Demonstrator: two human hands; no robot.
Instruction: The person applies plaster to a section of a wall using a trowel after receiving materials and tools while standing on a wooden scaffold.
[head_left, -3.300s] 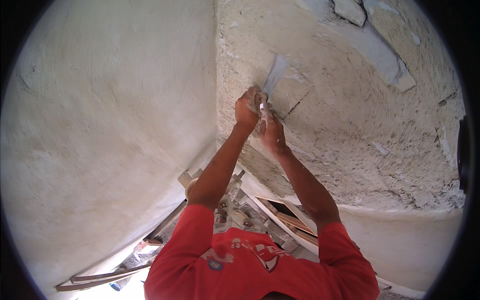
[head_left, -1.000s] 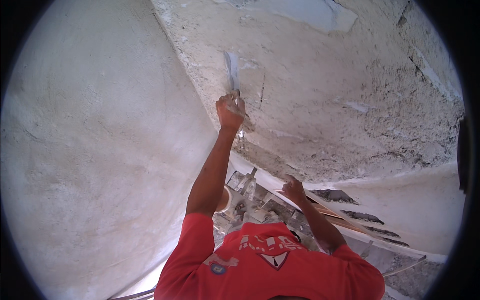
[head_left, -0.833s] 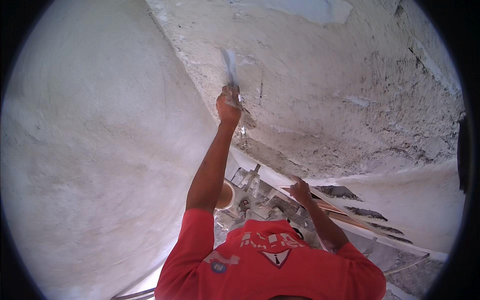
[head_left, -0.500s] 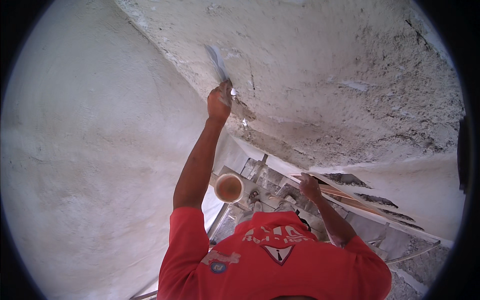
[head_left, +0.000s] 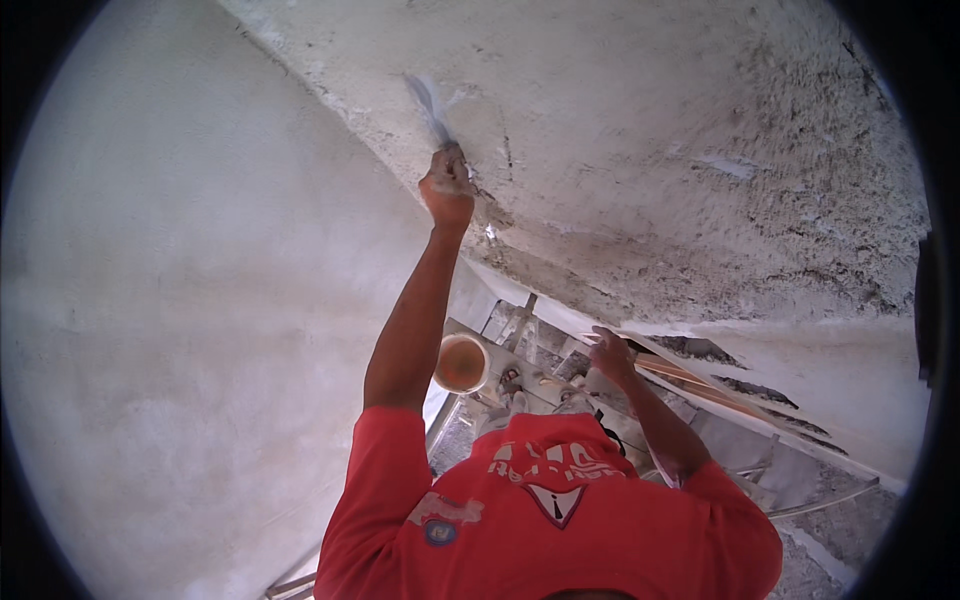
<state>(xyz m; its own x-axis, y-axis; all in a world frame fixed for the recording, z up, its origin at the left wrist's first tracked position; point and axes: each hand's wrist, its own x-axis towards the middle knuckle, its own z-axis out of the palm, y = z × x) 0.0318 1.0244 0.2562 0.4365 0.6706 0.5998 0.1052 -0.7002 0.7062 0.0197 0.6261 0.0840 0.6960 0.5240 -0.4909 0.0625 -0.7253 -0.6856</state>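
Observation:
High on the rough plastered wall [head_left: 620, 150], my left hand [head_left: 447, 188] is closed round the handle of a trowel [head_left: 428, 105]. Its thin grey blade lies against the wall surface and is smeared by motion. The handle is mostly hidden in my fingers. Lower and to the right, my right hand [head_left: 612, 355] is at the wall's lower edge, fingers stretched out and nothing visible in them. Whether the fingertips press on that edge I cannot tell. Below my left forearm stands a round pale bucket [head_left: 487, 365] with brownish liquid in it.
A smoother pale wall [head_left: 200, 250] fills the left side and meets the rough one at a corner. My feet [head_left: 511, 380] stand on planks [head_left: 545, 393], with rubble-strewn ground far below. Dark gaps [head_left: 755, 390] and brown strips [head_left: 690, 380] run along the right wall's lower part.
My left hand and the trowel have shifted slightly upward along the wall. My right hand has moved a little up and left, its fingers now straighter.

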